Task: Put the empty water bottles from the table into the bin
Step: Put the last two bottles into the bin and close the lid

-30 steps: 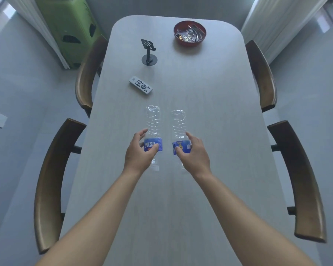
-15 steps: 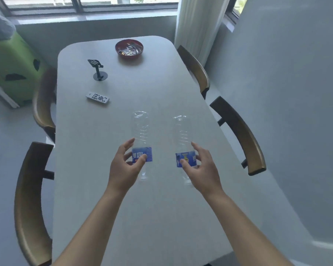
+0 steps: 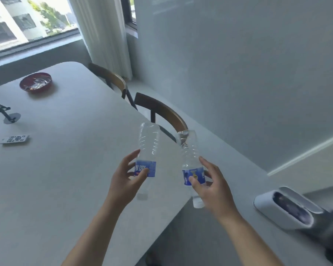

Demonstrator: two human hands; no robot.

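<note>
Both of the 2 clear, empty bottles carry blue labels with white print too blurred to read. The left hand (image 3: 126,178) grips the left bottle (image 3: 148,150) above the table (image 3: 65,189), and the right hand (image 3: 211,186) grips the right bottle (image 3: 190,160) past the table's edge. The white bin (image 3: 285,208) on the floor stands open with dark contents, and the red bowl (image 3: 35,84) holds shiny bits I cannot identify.

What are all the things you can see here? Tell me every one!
water bottles: 2, clear with blue labels, one held in each hand, caps down
bin: 1, white, lid open, on floor at right
table: 1, pale grey
bowl: 1, red, far end of table
stand: 1, black, table's left
remote: 1, white, table's left
chairs: 2, brown, beside table
curtain: 1, white, by window
hands: 2, left and right, each gripping a bottle
</note>
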